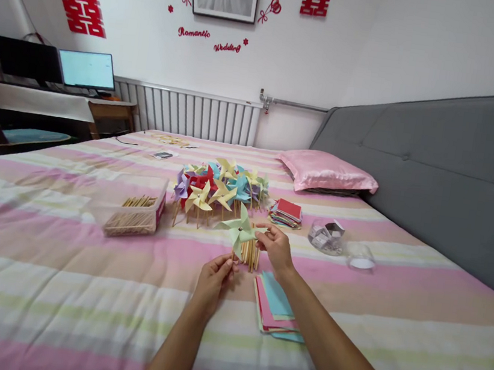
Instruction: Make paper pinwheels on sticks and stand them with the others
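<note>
A pale green paper pinwheel [241, 230] is held up in front of me over the bed. My left hand [215, 278] pinches its thin stick below the blades. With thumb and fingers, my right hand [275, 248] grips the tip of the right blade. Just behind the pinwheel is a bundle of wooden sticks [249, 254], partly hidden by it. Below my right wrist lies a stack of coloured paper sheets [274, 307], blue, pink and pale yellow. Farther back, a cluster of finished pinwheels [222, 186] in yellow, red, blue and purple stands on sticks.
To the left, a clear plastic box [133, 215] holds many thin sticks. A pile of small paper squares [286, 212], a round clear container [326, 236] and a tape roll [361, 258] lie on the right. Beyond them are a pink pillow [328, 171] and the grey headboard [440, 168].
</note>
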Action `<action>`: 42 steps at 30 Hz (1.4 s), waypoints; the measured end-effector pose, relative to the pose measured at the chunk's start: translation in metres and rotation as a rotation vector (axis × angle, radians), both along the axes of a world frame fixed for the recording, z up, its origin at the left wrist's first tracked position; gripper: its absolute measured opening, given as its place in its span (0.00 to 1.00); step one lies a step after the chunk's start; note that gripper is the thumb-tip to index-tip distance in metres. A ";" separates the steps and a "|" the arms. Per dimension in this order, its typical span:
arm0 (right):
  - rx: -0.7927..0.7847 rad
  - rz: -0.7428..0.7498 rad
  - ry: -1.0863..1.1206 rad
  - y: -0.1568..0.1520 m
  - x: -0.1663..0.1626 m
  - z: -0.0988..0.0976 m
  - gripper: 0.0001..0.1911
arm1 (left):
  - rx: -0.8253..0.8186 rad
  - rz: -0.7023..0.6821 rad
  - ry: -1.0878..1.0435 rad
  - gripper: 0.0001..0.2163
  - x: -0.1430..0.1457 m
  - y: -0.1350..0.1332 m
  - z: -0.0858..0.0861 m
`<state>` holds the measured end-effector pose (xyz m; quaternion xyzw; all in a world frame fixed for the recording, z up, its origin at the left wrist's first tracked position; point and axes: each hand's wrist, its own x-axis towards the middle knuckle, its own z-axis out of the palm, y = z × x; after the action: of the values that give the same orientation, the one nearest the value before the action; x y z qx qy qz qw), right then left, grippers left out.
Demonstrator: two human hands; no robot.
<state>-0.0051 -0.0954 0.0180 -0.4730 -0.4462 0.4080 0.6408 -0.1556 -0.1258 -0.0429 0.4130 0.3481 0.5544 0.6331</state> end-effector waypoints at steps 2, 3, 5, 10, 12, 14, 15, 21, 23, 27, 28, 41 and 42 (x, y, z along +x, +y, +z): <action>0.022 -0.039 -0.030 0.000 0.003 0.002 0.16 | -0.012 0.002 0.001 0.13 0.001 0.000 0.000; 0.038 -0.063 -0.043 0.001 0.006 0.003 0.16 | -0.014 0.000 0.003 0.13 0.001 -0.001 0.000; 0.073 -0.106 -0.071 0.003 0.010 0.007 0.17 | -0.012 -0.004 0.007 0.13 0.001 -0.001 0.000; 0.140 -0.218 -0.149 0.010 0.019 0.013 0.19 | -0.021 -0.005 0.016 0.14 0.001 -0.001 0.000; 0.126 -0.300 -0.175 0.013 0.022 0.006 0.21 | -0.023 -0.002 0.016 0.15 0.001 -0.001 0.000; 0.088 -0.398 -0.205 0.014 0.023 -0.010 0.21 | -0.023 0.003 0.017 0.15 0.002 -0.001 0.000; 0.067 -0.443 -0.229 0.014 0.023 -0.021 0.21 | -0.025 0.002 0.020 0.15 0.002 -0.002 0.001; 0.009 -0.477 -0.409 0.002 0.017 -0.081 0.14 | -0.048 -0.003 0.045 0.15 0.005 -0.003 0.005; 0.016 -0.437 -0.471 0.000 0.016 -0.087 0.14 | -0.035 0.001 0.053 0.15 0.007 -0.003 0.006; 0.063 -0.320 -0.600 -0.002 0.013 -0.083 0.15 | -0.010 0.019 0.084 0.14 0.008 -0.004 0.007; 0.076 -0.298 -0.627 -0.004 0.012 -0.080 0.15 | -0.006 0.021 0.089 0.15 0.008 -0.005 0.007; 0.319 -0.065 -0.826 -0.029 0.001 -0.066 0.10 | -0.029 -0.019 0.108 0.16 0.008 -0.003 0.003; 0.324 -0.063 -0.835 -0.029 0.001 -0.066 0.11 | -0.013 -0.021 0.119 0.16 0.008 -0.002 0.002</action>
<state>-0.0042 -0.1248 -0.0485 -0.5040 -0.7102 0.0871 0.4837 -0.1474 -0.1282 -0.0413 0.4448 0.3843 0.5200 0.6198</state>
